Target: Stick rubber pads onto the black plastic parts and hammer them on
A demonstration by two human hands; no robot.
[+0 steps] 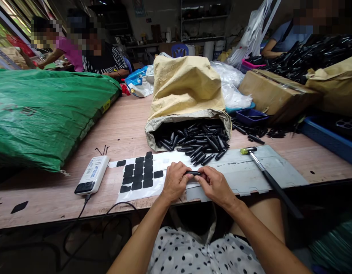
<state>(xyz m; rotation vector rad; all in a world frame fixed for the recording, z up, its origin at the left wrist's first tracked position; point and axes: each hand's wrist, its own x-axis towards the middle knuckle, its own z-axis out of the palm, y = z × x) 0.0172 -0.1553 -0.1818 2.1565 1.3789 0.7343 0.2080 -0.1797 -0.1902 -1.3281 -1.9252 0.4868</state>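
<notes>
A wooden worktop (127, 121) carries a green sack (44, 110), a paper bag (187, 99) spilling black tubes (198, 142), a white sheet (141, 175), a power bank (92, 175), a hammer (267, 175) and a cardboard box (275, 95).

Both bare forearms reach forward from the lower edge of the view and converge toward the middle; the left hand (175, 180) lies knuckles up, its fingers curled inward and its thumb turned toward the other hand; the right hand (214, 183) mirrors it, fingers bent, thumb and forefinger pinched together at the tips; the two hands sit just beside each other, fingertips almost meeting; both wrists are held low and nearly straight.
</notes>
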